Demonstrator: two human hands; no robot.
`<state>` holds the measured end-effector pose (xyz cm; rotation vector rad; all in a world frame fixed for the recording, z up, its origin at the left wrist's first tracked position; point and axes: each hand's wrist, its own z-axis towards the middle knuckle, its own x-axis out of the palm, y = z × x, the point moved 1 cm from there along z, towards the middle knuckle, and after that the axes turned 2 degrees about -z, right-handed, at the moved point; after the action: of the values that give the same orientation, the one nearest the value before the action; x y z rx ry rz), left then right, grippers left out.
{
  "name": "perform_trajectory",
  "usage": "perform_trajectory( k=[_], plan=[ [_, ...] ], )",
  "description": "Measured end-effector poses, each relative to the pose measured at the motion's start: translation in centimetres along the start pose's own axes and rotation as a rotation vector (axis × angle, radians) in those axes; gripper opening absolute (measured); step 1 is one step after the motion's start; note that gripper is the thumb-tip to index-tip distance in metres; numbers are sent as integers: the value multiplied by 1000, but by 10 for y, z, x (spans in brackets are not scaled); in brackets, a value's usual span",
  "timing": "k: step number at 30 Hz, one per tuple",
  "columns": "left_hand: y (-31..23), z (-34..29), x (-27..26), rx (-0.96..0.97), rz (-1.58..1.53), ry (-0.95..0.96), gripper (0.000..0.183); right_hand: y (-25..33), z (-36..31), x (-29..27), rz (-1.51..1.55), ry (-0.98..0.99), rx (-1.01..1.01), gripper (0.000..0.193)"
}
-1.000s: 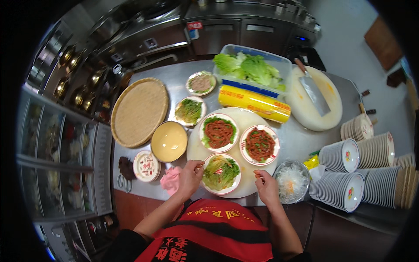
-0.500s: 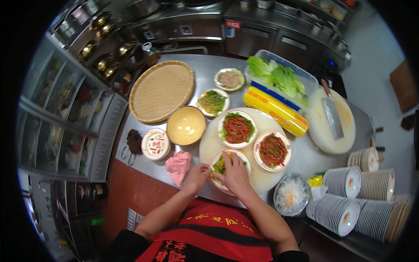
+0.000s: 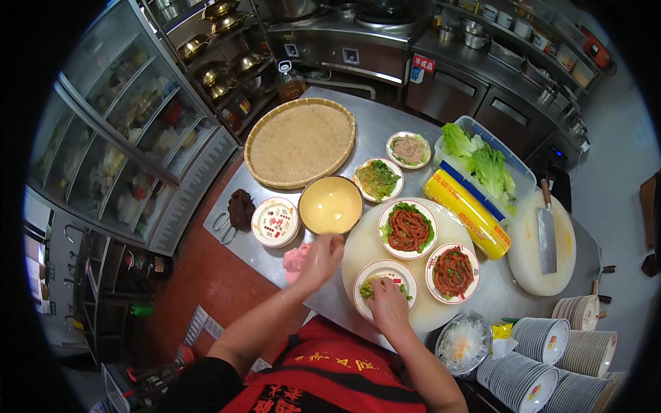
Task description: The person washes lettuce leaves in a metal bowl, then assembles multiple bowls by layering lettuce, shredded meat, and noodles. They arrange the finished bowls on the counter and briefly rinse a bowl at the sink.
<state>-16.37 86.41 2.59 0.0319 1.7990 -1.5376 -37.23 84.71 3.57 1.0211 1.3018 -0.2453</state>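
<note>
My right hand is over the nearest plate, its fingers closed down on chopped leafy greens. Part of the greens is hidden under the hand. My left hand is off the plate, above the table between a pink cloth and a yellow bowl; motion blurs its fingers. Two plates beside my right hand hold reddish-brown meat strips on green leaves. All three plates stand on a round white cutting board.
Farther back are a plate of greens, a plate of pale meat and a woven tray. Right of these are a yellow film roll, a lettuce tub and a cleaver. Plate stacks stand near right.
My left hand has left the nearest plate and moved up and left, near the yellow bowl. The right hand stays at the plate, more of which now shows. The view has shifted.
</note>
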Motion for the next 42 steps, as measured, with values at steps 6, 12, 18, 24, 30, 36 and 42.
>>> perform_trajectory(
  k=[6, 12, 18, 24, 30, 36, 42],
  plan=[
    [-19, 206, 1, 146, 190, 55, 33, 9, -13, -32, 17, -55, 106, 55],
    [73, 337, 62, -183, 233, 429, 32, 23, -21, -29, 42, -73, 282, 58],
    [75, 364, 96, -183, 172, 711, 23, 28, -23, -19, 95, -199, 492, 50],
    [51, 369, 58, -67, 104, 690, 16, 43, -13, -26, 98, -285, 531, 45],
    [32, 364, -15, -36, -143, 555, 7, 53, -12, -41, 123, -323, 482, 46],
    [-25, 197, -77, -45, -280, 530, 16, 82, 18, -88, 355, -518, 321, 64],
    [4, -10, -43, -427, -608, 738, 17, 78, 11, -69, 204, -312, 220, 79]
  ],
)
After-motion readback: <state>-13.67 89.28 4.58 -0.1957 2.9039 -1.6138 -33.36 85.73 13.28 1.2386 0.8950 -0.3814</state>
